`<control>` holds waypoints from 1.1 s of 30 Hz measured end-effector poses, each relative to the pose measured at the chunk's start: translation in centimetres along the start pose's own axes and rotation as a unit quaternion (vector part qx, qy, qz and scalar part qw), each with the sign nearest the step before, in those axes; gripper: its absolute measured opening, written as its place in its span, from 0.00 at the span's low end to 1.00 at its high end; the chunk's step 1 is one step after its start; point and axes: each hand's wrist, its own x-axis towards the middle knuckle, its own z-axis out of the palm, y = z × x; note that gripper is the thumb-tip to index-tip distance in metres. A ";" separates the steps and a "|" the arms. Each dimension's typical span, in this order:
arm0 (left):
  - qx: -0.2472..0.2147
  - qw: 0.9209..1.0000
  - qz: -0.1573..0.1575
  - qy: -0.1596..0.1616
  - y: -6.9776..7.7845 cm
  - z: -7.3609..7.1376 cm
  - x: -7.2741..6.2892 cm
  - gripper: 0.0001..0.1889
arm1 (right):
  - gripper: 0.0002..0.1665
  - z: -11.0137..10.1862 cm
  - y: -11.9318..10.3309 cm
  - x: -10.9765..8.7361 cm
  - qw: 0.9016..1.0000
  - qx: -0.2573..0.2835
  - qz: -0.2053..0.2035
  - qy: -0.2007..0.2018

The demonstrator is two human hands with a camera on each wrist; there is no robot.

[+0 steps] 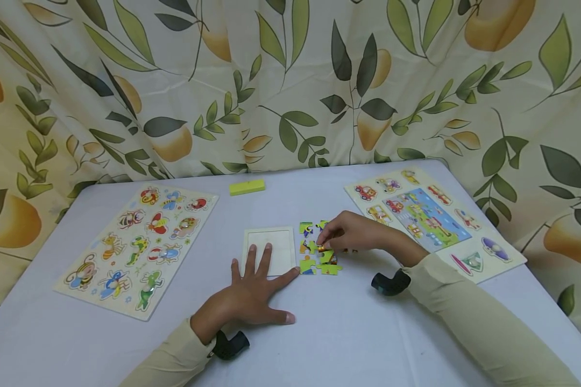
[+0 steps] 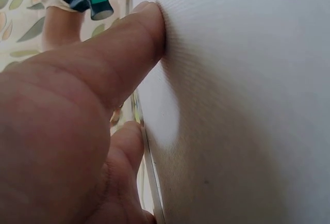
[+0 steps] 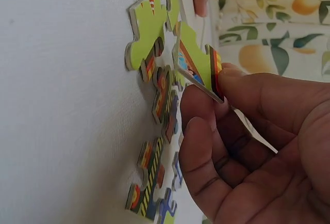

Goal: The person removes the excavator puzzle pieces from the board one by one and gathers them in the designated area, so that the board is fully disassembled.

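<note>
My left hand (image 1: 249,298) lies with its fingers spread, the fingertips over a white square puzzle tray (image 1: 283,244) and the thumb out on the tablecloth. In the left wrist view its thumb (image 2: 129,43) presses on the white cloth. My right hand (image 1: 355,231) pinches a jigsaw piece (image 3: 197,61) between thumb and fingers, held tilted above the loose pieces; it is green with a red and yellow edge. Several loose jigsaw pieces (image 1: 308,267), green with coloured prints, lie in a cluster just right of the tray. In the right wrist view, pieces (image 3: 149,25) lie beyond the fingers.
An insect picture board (image 1: 171,274) lies at the left. At the right is a vehicle picture board (image 1: 503,263), partly behind my right forearm. A yellow block (image 1: 247,187) sits near the back edge of the white-covered table (image 1: 329,333), before a leaf-patterned curtain (image 1: 290,86).
</note>
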 end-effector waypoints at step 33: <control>-0.043 0.999 -0.004 0.011 0.0 -0.2 0.0 0.52 | 0.07 -0.8 0.3 -3.9 0.994 -0.080 0.077 -0.009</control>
